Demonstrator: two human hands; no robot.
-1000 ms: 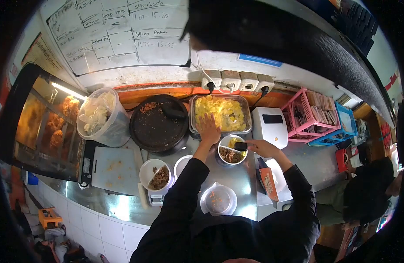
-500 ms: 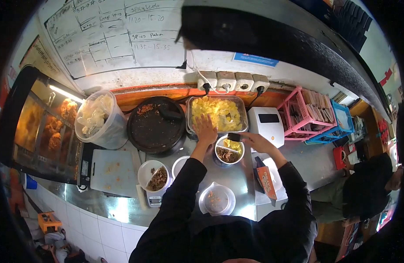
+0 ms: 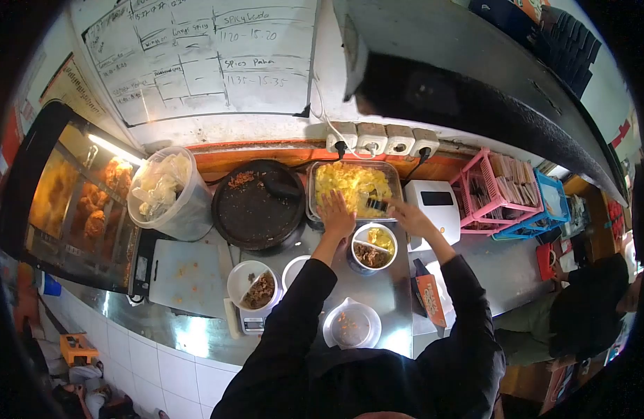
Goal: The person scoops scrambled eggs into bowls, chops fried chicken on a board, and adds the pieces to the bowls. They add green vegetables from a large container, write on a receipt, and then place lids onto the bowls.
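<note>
A clear tray (image 3: 312,203) of yellow scrambled egg (image 3: 350,183) lies against the wall. My left hand (image 3: 338,216) rests at its front edge, fingers spread over the egg. My right hand (image 3: 412,219) grips a black slotted utensil (image 3: 377,204), whose head is at the egg in the tray's right part. Just in front stands a white divided bowl (image 3: 357,262), with shredded brown meat (image 3: 370,256) in one compartment and some egg (image 3: 382,239) in the other. Another divided bowl (image 3: 239,278) with meat sits on a small scale (image 3: 253,325). My left sleeve partly hides a third white bowl (image 3: 292,270).
Left of the tray are a large dark round pan (image 3: 255,216), a bucket of plastic bags (image 3: 169,188), a cutting board (image 3: 186,276) and a lit food warmer (image 3: 81,202). A clear bowl (image 3: 352,325) stands near me. Another person (image 3: 580,307) stands at right.
My right hand has brought the utensil from over the divided bowl up into the tray. My left hand stays at the tray's front edge. The whole view has shifted slightly.
</note>
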